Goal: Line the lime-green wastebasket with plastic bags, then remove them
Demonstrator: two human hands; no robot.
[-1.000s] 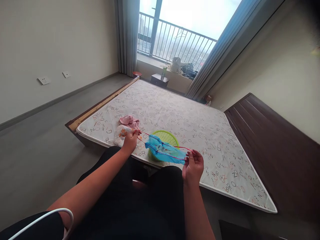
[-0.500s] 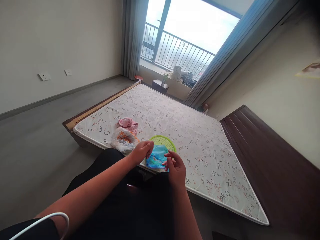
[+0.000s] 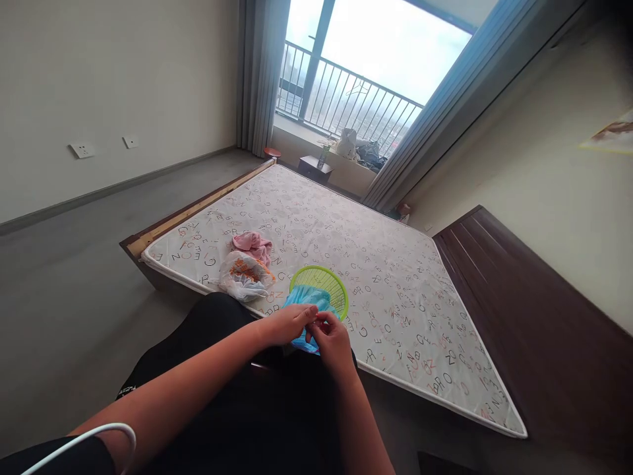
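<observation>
My left hand [image 3: 287, 324] and my right hand [image 3: 330, 338] meet over my lap at the near edge of the mattress [image 3: 346, 244]. Both pinch a small blue garment [image 3: 307, 305] with red trim, bunched up between the fingers. Just behind the hands stands a round green plastic basket [image 3: 324, 282] on the mattress. To its left lie a white plastic bag with an orange print [image 3: 243, 274] and a crumpled pink cloth [image 3: 252, 243].
The letter-printed mattress rests on a wooden bed frame [image 3: 163, 227] with a dark headboard [image 3: 524, 310] on the right. Grey floor [image 3: 64, 290] spreads to the left. At the far end, a small side table [image 3: 314, 166], bags on a window ledge, curtains and a balcony railing.
The blue garment was stretched wide between my hands a second ago; my hands have come together and now hold it bunched. The view has shifted slightly.
</observation>
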